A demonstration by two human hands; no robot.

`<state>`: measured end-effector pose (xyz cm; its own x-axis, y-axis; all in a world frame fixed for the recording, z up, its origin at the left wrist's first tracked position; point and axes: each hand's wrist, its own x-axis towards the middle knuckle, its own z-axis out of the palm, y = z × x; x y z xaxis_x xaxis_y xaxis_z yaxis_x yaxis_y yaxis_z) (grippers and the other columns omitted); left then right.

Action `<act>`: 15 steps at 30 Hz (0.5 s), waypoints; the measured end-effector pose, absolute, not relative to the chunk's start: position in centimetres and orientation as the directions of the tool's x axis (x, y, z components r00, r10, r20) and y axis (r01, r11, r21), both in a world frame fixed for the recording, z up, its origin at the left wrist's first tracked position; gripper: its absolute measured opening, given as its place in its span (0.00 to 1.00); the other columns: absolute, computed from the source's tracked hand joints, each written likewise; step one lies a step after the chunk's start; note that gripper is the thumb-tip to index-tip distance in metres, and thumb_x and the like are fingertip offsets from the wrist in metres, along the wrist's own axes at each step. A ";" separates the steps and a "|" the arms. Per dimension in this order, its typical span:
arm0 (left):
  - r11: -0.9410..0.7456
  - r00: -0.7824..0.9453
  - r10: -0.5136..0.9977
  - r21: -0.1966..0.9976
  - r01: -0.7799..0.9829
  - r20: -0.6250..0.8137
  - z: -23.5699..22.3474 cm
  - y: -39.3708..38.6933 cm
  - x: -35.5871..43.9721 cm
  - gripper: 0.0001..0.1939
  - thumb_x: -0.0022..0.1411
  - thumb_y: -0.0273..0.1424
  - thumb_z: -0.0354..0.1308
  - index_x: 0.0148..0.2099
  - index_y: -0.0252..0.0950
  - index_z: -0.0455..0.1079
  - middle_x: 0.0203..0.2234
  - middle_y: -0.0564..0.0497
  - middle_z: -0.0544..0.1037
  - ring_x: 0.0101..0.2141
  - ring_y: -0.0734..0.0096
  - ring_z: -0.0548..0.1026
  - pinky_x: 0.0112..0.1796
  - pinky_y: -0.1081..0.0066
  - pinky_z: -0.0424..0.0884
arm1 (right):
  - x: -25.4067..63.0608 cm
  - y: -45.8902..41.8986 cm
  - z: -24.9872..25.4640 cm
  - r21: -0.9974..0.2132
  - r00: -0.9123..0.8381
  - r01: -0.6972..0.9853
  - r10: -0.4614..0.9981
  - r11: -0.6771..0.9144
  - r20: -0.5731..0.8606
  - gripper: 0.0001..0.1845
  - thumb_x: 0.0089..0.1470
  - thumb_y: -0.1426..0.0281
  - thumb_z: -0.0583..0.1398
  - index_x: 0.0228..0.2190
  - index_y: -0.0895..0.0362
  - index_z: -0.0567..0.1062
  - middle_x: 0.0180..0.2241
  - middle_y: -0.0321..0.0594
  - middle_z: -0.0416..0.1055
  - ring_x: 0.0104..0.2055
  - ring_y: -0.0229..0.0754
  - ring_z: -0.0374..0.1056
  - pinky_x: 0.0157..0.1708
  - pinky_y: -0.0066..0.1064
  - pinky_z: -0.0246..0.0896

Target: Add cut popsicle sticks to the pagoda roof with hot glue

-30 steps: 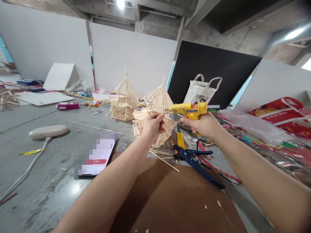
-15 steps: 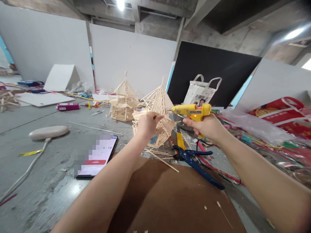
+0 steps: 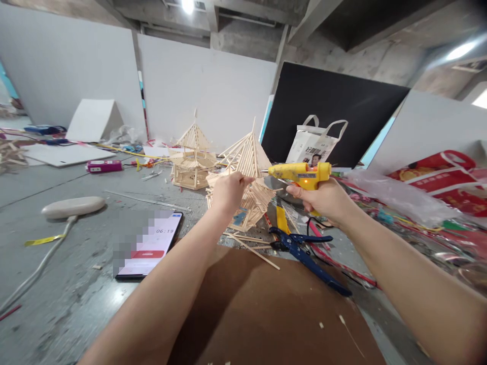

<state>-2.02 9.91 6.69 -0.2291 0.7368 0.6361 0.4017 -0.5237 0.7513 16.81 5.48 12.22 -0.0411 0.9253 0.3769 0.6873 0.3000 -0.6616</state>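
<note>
My right hand (image 3: 323,198) is wrapped round a yellow hot glue gun (image 3: 300,173) with a small orange light glowing on its body. The gun's nozzle points left, close to the pointed roof of a wooden stick pavilion model (image 3: 251,157). My left hand (image 3: 230,191) is closed at the front of that model, fingertips pinched near the roof's lower edge. Whatever may be between those fingertips is too small to make out. Behind and to the left stands a second stick pavilion (image 3: 195,162) with a spire.
Blue-handled cutters (image 3: 304,253) and loose sticks (image 3: 254,248) lie before the model, by a brown board (image 3: 274,314). To the left are a phone (image 3: 152,248), a white oval device with a cable (image 3: 73,207) and a purple box (image 3: 104,166). A tote bag (image 3: 312,142) stands behind.
My left hand has shifted slightly at the model, its fingertips a little lower against the roof edge. The right hand keeps the glue gun in place. The view has moved slightly.
</note>
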 end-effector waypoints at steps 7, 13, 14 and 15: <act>-0.473 -0.179 0.686 0.619 0.627 0.705 6.5 10.1 -2.1 0.17 0.50 0.37 0.54 0.15 0.36 0.60 0.11 0.53 0.62 0.19 0.74 0.59 0.25 0.74 0.49 | 16.9 5.4 12.3 -0.651 -0.048 0.698 0.926 0.299 0.374 0.14 0.38 0.58 0.60 0.22 0.57 0.68 0.13 0.29 0.60 0.10 0.29 0.52 0.11 0.25 0.50; -0.421 -0.148 0.681 0.549 0.722 0.717 6.5 10.2 -2.0 0.17 0.52 0.37 0.52 0.15 0.36 0.60 0.12 0.52 0.65 0.18 0.75 0.58 0.24 0.73 0.49 | 16.9 5.3 12.3 -0.643 -0.035 0.710 0.926 0.288 0.376 0.14 0.38 0.58 0.60 0.21 0.56 0.67 0.10 0.28 0.57 0.10 0.29 0.52 0.11 0.25 0.49; -0.423 -0.147 0.678 0.546 0.723 0.720 6.5 10.2 -2.0 0.17 0.52 0.36 0.52 0.15 0.36 0.60 0.12 0.52 0.65 0.18 0.75 0.58 0.24 0.73 0.49 | 16.9 5.2 12.3 -0.645 -0.034 0.708 0.927 0.286 0.374 0.14 0.38 0.58 0.60 0.21 0.56 0.67 0.09 0.28 0.56 0.10 0.30 0.51 0.11 0.25 0.49; -0.428 -0.142 0.676 0.542 0.724 0.723 6.5 10.1 -2.0 0.17 0.52 0.37 0.52 0.15 0.36 0.61 0.12 0.52 0.64 0.18 0.76 0.57 0.24 0.73 0.48 | 17.0 5.2 12.4 -0.657 -0.034 0.698 0.930 0.284 0.366 0.14 0.39 0.58 0.60 0.21 0.56 0.68 0.09 0.27 0.55 0.10 0.30 0.52 0.11 0.25 0.49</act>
<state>-2.03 10.15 6.50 -0.1417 0.6761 0.7231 0.7237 -0.4276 0.5417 16.97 5.15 12.36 -0.0338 0.9299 0.3664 0.6982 0.2843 -0.6570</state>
